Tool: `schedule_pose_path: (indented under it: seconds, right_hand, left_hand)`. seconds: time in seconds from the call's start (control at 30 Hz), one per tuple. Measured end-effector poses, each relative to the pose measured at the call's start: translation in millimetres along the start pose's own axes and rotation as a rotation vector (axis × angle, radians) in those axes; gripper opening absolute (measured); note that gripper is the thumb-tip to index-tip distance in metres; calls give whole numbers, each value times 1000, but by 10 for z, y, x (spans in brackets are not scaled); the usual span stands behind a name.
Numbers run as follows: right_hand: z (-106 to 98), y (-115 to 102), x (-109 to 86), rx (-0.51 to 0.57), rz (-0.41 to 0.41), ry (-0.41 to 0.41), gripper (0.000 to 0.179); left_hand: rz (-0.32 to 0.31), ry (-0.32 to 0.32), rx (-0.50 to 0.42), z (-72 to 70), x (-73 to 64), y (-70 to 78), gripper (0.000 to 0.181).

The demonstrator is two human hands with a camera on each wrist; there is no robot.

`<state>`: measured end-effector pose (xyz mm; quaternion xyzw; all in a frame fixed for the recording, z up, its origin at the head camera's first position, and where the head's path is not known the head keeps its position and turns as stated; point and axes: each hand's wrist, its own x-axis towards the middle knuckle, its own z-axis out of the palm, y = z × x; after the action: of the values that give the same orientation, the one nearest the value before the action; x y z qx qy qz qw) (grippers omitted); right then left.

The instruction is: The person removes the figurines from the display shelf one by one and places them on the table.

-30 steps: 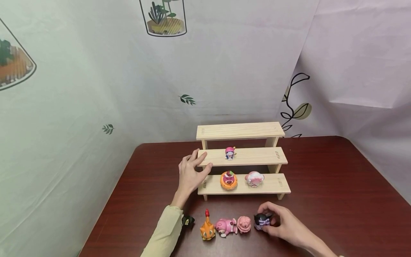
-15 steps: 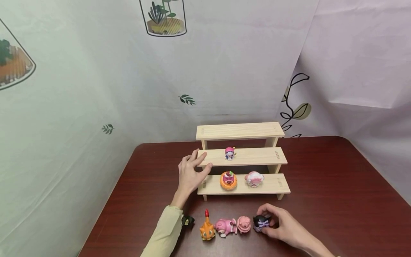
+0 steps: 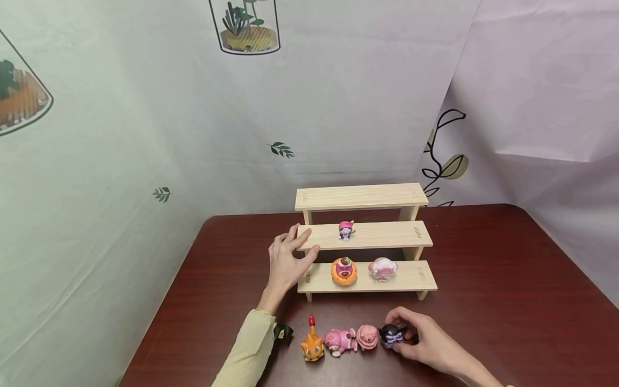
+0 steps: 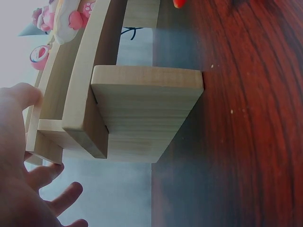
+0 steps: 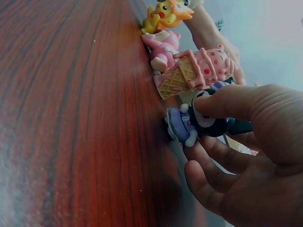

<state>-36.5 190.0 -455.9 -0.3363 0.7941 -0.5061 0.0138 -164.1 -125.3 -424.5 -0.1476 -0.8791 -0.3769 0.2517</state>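
My right hand (image 3: 423,341) pinches a small figurine (image 3: 391,336) with a black hood and purple dress between thumb and fingers. In the right wrist view the figurine (image 5: 182,125) stands low at the tabletop, next to a pink ice-cream-cone figurine (image 5: 191,73). My left hand (image 3: 287,260) holds the left end of the middle tier of a three-tier wooden display shelf (image 3: 387,236), thumb at its front edge. In the left wrist view, the thumb and a finger touch that shelf's end, other fingers spread. A pink-hatted figurine (image 3: 345,231) stands on the middle tier.
An orange ring-shaped figurine (image 3: 344,271) and a white-and-pink one (image 3: 383,269) sit on the lowest tier. In front lie a pink bear figurine (image 3: 340,341), an orange figurine (image 3: 312,345) with a red-tipped tail, and a dark figurine (image 3: 282,332) partly behind the left sleeve.
My right hand has shifted slightly left with the black-hooded figurine, bringing it closer to the ice-cream-cone figurine. The left hand stays at the shelf.
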Motion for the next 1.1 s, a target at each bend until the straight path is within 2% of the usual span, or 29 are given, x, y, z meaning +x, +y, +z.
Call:
schedule_pose_path:
  seconds: [0.77,1.1]
  right_hand:
    - [-42,32,0,-37,-23,-47,41]
    - [-150,11,-43,-47,8,-70,44]
  left_hand:
    - [8,7,-8,4,-2,-5,46]
    - [7,4,-4,-5,0,4,46]
